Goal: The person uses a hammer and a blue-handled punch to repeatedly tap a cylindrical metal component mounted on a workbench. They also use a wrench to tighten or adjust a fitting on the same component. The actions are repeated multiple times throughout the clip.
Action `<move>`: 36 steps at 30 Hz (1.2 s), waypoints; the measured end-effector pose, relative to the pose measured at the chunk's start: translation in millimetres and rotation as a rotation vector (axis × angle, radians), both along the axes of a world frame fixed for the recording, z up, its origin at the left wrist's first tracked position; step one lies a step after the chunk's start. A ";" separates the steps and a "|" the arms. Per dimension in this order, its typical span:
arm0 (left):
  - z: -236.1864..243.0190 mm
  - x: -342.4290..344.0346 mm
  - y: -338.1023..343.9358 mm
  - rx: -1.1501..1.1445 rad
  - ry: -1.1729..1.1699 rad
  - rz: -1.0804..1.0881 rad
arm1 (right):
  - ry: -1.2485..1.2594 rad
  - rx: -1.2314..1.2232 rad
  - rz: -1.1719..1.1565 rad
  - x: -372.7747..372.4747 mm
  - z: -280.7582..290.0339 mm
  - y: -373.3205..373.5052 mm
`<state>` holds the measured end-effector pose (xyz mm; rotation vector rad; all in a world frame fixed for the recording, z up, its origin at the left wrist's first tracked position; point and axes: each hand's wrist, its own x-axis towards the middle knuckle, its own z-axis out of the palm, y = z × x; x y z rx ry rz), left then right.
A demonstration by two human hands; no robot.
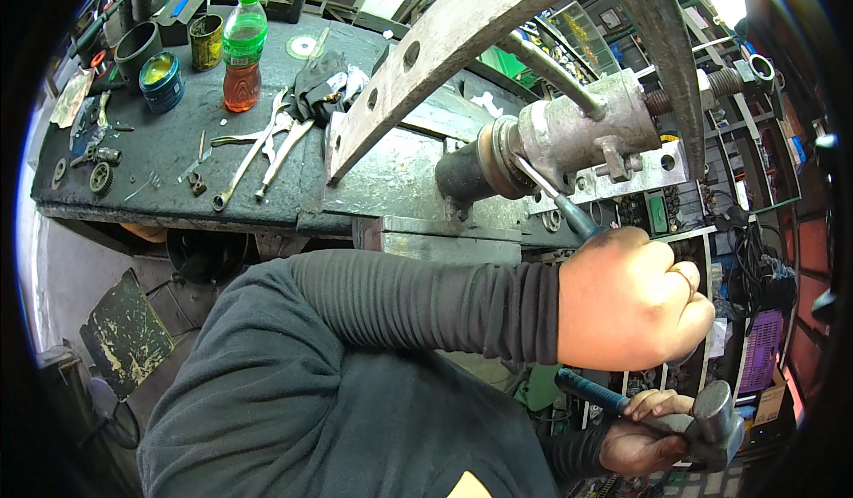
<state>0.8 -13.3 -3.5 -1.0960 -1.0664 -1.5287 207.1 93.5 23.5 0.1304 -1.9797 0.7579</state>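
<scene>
Looks like wedging from here: left hand [635,301] clenched round a slim tool [576,216] at the ringed collar [503,156] by the bench [160,174], right hand [647,436] gripping a hammer [713,412], next needing a square tap

And the left hand [633,302], fist closed, hides the rear of the slim tool [577,217] from me; the right hand [641,446] covers part of the hammer [713,412]. Up top, my view crops the drilled metal beam [466,23]; below, it clips a yellow patch [468,487] I can't identify.
</scene>
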 end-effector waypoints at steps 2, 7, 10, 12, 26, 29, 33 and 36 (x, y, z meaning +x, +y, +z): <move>1.8 -0.6 -0.6 -0.039 -0.020 -0.011 | 0.038 0.031 -0.013 -5.4 0.5 -3.3; 8.0 -0.7 -0.7 0.002 -0.095 0.027 | 0.078 0.126 -0.088 -14.5 14.3 -13.7; 11.6 -3.0 -2.0 -0.016 -0.117 0.016 | 0.052 0.164 -0.081 -9.5 26.6 -8.6; 12.6 -3.8 -2.2 -0.034 -0.120 0.007 | 0.001 0.157 -0.038 -2.2 34.9 -2.9; 16.2 -7.1 -0.5 -0.006 -0.164 0.002 | 0.030 0.199 -0.046 -9.0 64.9 -2.6; 16.6 -8.8 0.7 0.006 -0.160 -0.008 | 0.038 0.310 -0.186 -23.7 42.7 -9.0; 14.9 -7.9 -4.5 -0.023 -0.155 0.026 | -0.009 0.210 -0.073 -10.3 66.1 -3.5; 14.8 -6.3 -1.6 0.009 -0.159 0.011 | -0.008 0.078 0.011 1.9 67.0 5.4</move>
